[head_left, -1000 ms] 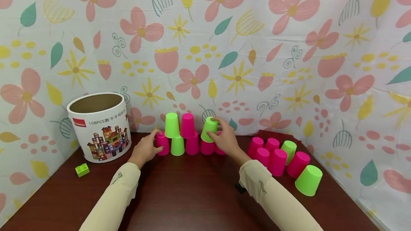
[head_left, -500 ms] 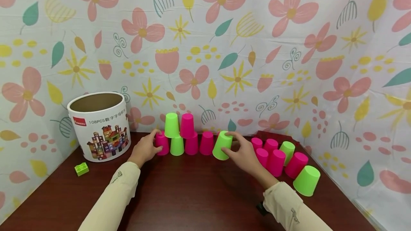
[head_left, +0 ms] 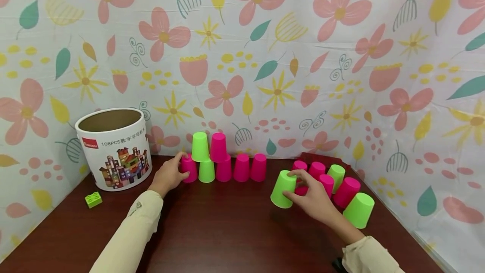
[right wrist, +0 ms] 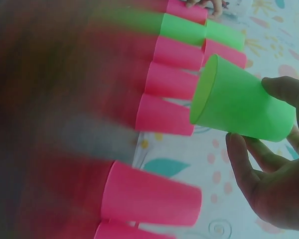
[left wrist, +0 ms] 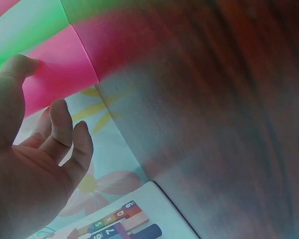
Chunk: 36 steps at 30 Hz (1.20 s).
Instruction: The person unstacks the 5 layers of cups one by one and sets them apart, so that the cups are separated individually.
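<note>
In the head view my right hand (head_left: pixel 312 197) holds a green cup (head_left: pixel 282 189) upside down, near the right-hand cup group. The right wrist view has thumb and fingers on opposite sides of this green cup (right wrist: pixel 239 102), its rim apart from the other cups. My left hand (head_left: pixel 168 176) holds the pink cup (head_left: pixel 189 169) at the left end of a row of upside-down cups. The left wrist view puts the thumb on that pink cup (left wrist: pixel 60 69). On the row stand a green cup (head_left: pixel 200 146) and a pink cup (head_left: pixel 218 147); two pink cups (head_left: pixel 241 167) at its right end bear nothing.
Several pink and green cups, among them a front green cup (head_left: pixel 360 210), stand upside down at the right. A white bucket (head_left: pixel 113 151) with printed pictures stands back left, a green toy brick (head_left: pixel 93 199) before it. A floral cloth (head_left: pixel 242 54) hangs behind the table.
My right hand has lifted the green cup off the row's right part and carried it right and toward me. My left hand has stayed at the leftmost pink cup.
</note>
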Tool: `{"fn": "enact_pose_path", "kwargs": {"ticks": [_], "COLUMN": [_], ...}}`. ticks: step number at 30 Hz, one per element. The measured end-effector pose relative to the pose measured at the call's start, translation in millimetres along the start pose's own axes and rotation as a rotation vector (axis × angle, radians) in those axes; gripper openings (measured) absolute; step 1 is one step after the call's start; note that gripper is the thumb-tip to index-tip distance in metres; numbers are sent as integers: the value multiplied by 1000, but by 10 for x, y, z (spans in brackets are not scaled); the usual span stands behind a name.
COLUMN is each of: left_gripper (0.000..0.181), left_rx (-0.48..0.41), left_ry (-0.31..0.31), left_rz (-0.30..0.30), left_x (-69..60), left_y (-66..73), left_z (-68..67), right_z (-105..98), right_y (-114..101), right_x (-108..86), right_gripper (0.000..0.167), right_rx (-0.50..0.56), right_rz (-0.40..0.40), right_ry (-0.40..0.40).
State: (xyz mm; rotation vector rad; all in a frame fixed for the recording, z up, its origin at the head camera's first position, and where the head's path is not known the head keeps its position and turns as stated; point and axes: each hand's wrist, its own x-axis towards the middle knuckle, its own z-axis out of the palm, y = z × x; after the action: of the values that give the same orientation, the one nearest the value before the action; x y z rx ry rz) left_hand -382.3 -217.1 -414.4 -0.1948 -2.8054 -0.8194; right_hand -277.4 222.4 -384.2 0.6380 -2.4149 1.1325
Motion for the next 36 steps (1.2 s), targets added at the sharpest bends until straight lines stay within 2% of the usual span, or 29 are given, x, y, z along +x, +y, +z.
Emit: {"fn": "enact_pose_path", "kwargs": {"ticks": [7, 18, 28, 36], "left_gripper": [60, 57, 58, 57], "left_rx": [7, 20, 16, 16], "left_ry": [7, 16, 17, 13], "left_rz": [-4, 16, 9, 8], "left_x": [-23, -9, -22, -22], "left_y": [16, 30, 5, 44], "left_z": [-23, -6, 19, 3], "right_z": [-214, -551, -736, -814], "right_y": [125, 298, 386, 427], "right_x": [-208, -430, -522, -545], "right_gripper": [47, 46, 49, 50], "right_rx": [-41, -102, -145, -254], "right_rz": [-12, 72, 104, 115], "right_ry": [-7, -40, -39, -22]}}
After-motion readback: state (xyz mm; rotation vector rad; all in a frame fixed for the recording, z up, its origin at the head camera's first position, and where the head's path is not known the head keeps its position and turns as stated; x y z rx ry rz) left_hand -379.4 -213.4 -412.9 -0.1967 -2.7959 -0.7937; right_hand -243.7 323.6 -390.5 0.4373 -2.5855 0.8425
